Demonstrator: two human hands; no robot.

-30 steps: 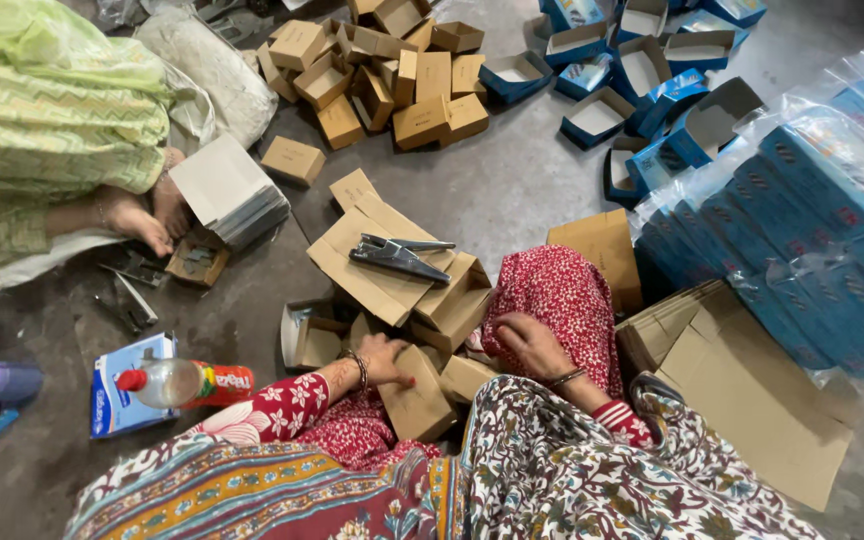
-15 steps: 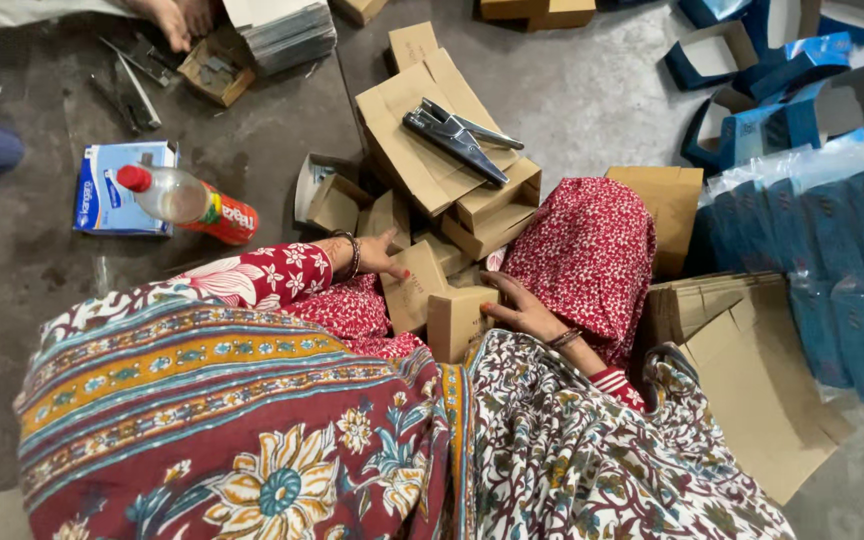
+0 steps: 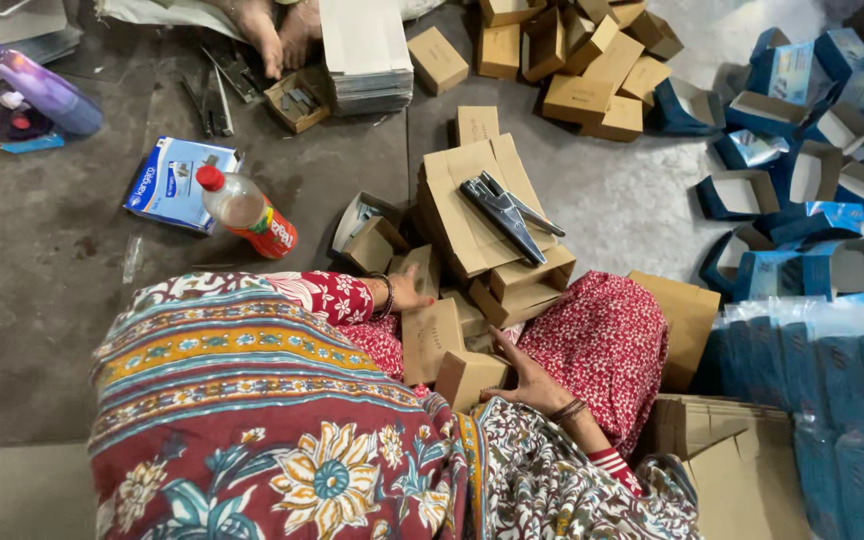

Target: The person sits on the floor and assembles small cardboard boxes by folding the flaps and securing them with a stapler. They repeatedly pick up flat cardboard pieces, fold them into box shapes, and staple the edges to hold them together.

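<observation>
Two hands are at work on small brown boxes in the lap: the right hand (image 3: 530, 380) is laid with fingers spread over the top and side of a box (image 3: 467, 378), touching it but not clamped round it, while the left hand (image 3: 407, 292) rests with fingers loosely curled against a taller box (image 3: 430, 335) just beside; whether that one is pinched cannot be told. With so light a hold, the box under the right hand could be judged likely to slip off the knee. Just beyond the fingers, a stack of cartons (image 3: 492, 235) is piled unevenly, with dark metal tools (image 3: 504, 210) laid loose on its top flap; a knock from either wrist could tip it. Farther out lie a bottle (image 3: 247, 212) and blue boxes (image 3: 802, 180).
</observation>
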